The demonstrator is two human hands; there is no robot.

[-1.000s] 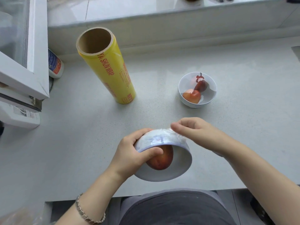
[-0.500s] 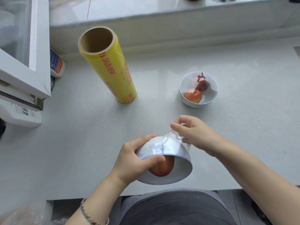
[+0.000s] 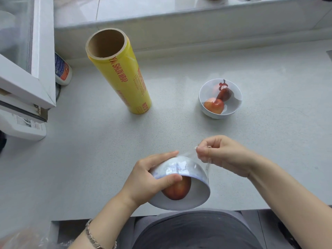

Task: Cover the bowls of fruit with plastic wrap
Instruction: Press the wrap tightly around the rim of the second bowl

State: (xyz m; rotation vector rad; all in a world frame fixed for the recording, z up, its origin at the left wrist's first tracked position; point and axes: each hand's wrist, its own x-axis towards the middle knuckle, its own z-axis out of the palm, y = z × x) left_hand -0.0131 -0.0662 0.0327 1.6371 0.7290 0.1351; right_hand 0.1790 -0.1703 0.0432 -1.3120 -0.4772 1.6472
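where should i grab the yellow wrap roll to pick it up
Probably round the middle of the wrap roll, coming from its right side. It stands on end on the counter, so its round wall is exposed there, while a bottle and the window frame crowd its left.

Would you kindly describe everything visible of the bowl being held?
The white bowl, glossy like ceramic with faint blue pattern outside, is tilted, mouth toward the camera, at the near edge of the counter. One reddish fruit lies inside. The left hand grips its rim; the right hand pinches clear plastic wrap stretched from its outside.
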